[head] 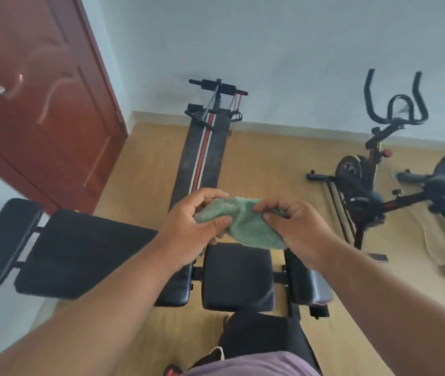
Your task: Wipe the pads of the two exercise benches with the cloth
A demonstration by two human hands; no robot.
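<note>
A green cloth [245, 221] is held up in the air between both hands, above the benches. My left hand [188, 226] pinches its left end with thumb and curled fingers. My right hand [297, 226] grips its right end. Below them lies a black bench with several pads: a long back pad [85, 253] stretching left, a square seat pad [237, 278] directly under the cloth, and a smaller pad [305, 283] to the right. A second, long sit-up bench [202, 156] with red and white stripes runs away toward the far wall.
An exercise bike [373, 169] stands at the right on the wooden floor [270, 164], with a cable trailing beside it. A red-brown door [39, 104] is at the left. My legs and shoes show at the bottom, close to the near bench.
</note>
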